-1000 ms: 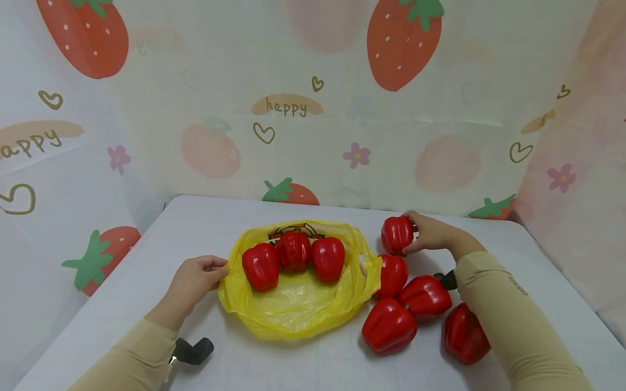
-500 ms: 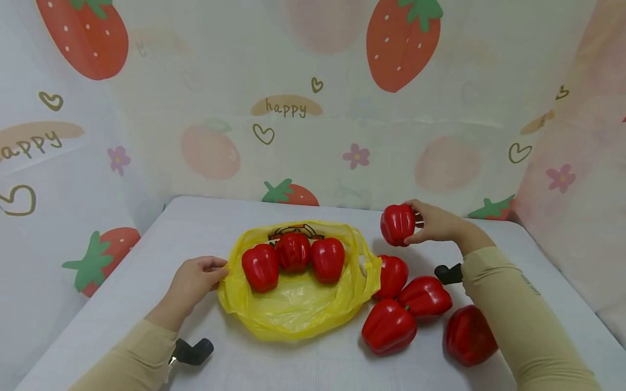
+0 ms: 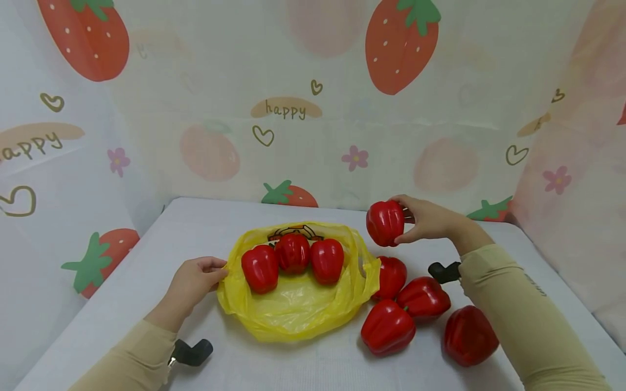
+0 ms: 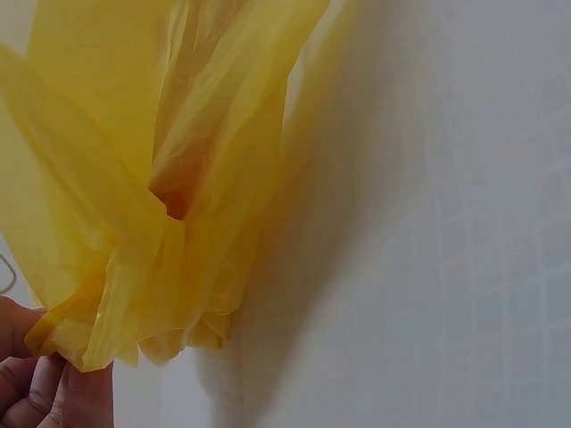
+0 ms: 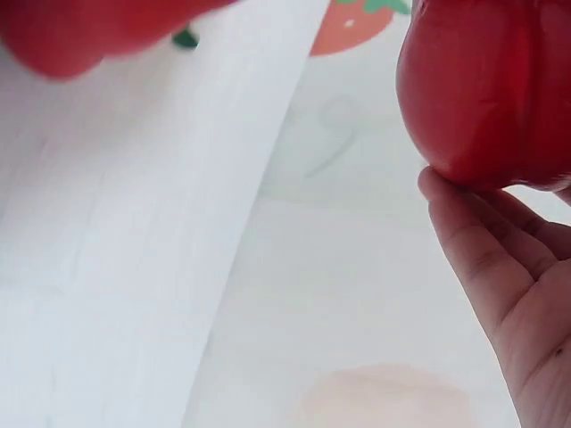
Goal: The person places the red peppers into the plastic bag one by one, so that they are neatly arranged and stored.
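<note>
A yellow plastic bag [image 3: 288, 320] lies spread open on the white table, with three red bell peppers [image 3: 260, 269] inside it. My left hand [image 3: 197, 277] pinches the bag's left edge; in the left wrist view the bunched yellow film [image 4: 80, 330] sits between thumb and fingers. Above the table, to the bag's upper right, my right hand [image 3: 424, 218] grips another red bell pepper [image 3: 385, 223] by one end. The right wrist view shows my fingers [image 5: 477, 250] against the end of that bell pepper [image 5: 491, 89].
Several more red bell peppers [image 3: 388, 328] lie on the table [image 3: 293, 366] right of the bag, one under its right handle. Another bell pepper [image 3: 470, 335] is beside my right forearm. Black camera mounts [image 3: 192, 352] show near both wrists. A printed curtain [image 3: 288, 157] hangs behind.
My right hand has lifted the bell pepper off the table and carried it slightly left toward the bag. My left hand keeps its hold on the bag's edge.
</note>
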A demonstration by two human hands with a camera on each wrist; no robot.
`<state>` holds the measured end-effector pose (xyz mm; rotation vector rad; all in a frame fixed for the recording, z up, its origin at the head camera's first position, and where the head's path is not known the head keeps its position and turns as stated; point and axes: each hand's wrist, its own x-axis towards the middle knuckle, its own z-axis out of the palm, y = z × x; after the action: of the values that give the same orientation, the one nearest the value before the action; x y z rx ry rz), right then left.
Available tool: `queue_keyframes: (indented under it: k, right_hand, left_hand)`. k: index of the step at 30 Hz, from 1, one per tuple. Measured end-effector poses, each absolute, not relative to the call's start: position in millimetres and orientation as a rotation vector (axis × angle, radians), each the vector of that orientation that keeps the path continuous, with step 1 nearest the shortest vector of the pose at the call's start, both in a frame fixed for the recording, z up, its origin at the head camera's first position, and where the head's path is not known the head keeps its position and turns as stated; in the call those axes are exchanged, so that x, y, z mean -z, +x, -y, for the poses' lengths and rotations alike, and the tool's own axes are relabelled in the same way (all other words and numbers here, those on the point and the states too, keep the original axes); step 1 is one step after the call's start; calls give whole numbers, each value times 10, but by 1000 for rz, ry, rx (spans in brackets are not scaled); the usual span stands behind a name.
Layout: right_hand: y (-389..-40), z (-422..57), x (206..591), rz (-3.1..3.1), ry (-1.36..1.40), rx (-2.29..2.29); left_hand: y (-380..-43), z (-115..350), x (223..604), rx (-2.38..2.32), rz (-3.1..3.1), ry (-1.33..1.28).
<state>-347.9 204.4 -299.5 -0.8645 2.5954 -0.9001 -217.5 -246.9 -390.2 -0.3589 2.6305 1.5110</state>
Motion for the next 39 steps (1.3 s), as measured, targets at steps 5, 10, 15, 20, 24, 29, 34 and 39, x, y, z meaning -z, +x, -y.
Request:
queue_keyframes:
  k: [5, 10, 15, 20, 24, 29, 34, 39]
  right_hand:
    - [-3385, -1869, 2914, -2544, -968, 907]
    - [-3315, -1667, 2850, -2470, -1058, 900]
    - [-3250, -1448, 2829, -2429, -1149, 878]
    - [-3147, -1210, 2834, -2409, -1190, 852]
    - [-3062, -1030, 2865, -2414, -1152, 819]
    - [-2967, -822, 2917, -2415, -1092, 776]
    - [-2875, -642, 2945, -2453, -1085, 694]
    - [-2794, -498, 3012, -2443, -1128, 679]
  left_hand:
    - [-2176, 2472, 3905, -1508, -2632, -367]
    - [-2171, 2468, 3903, -1515, -2634, -358]
    - [-2166, 2468, 3902, -1525, -2629, -350]
    - [-2165, 2469, 3906, -1522, -2624, -357]
    - [-2161, 2468, 3906, -1521, -2624, -345]
    - [-2155, 2472, 3901, -1512, -2632, -338]
    - [-2145, 2474, 3894, -1523, -2629, -329]
    - [-2138, 2478, 3892, -1532, -2626, -321]
